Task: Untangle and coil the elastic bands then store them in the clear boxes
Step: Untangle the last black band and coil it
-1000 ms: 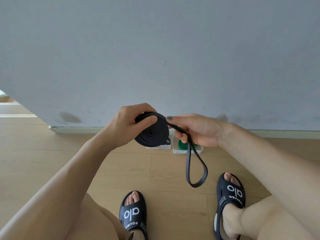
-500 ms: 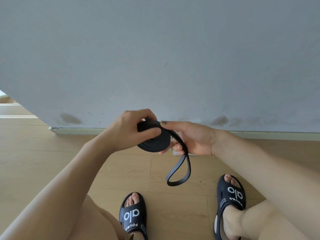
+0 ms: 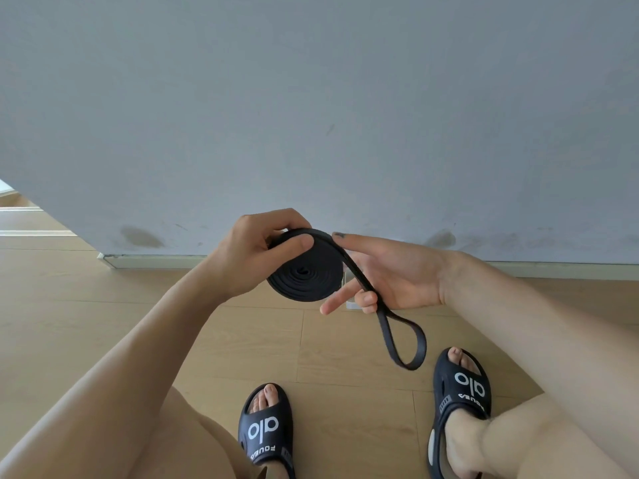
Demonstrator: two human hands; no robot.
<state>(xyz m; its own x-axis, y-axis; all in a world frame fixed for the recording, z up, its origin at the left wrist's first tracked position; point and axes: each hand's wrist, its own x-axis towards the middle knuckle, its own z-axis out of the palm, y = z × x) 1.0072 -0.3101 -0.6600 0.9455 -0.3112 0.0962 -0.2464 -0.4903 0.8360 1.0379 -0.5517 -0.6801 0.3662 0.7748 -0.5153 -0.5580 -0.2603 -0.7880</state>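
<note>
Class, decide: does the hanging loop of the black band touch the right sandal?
Cannot tell. In the head view the loop ends just left of the right sandal, but its height above the floor is unclear.

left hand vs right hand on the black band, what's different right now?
The left hand grips the wound coil of the black band, thumb across its face and fingers curled over the top edge. The right hand is more spread: its forefinger lies straight along the strand leaving the coil, and only a lower finger curls round that strand, whose loose loop hangs below. Left steadies the roll; right guides the tail. Both touch the same band, bare.
</note>
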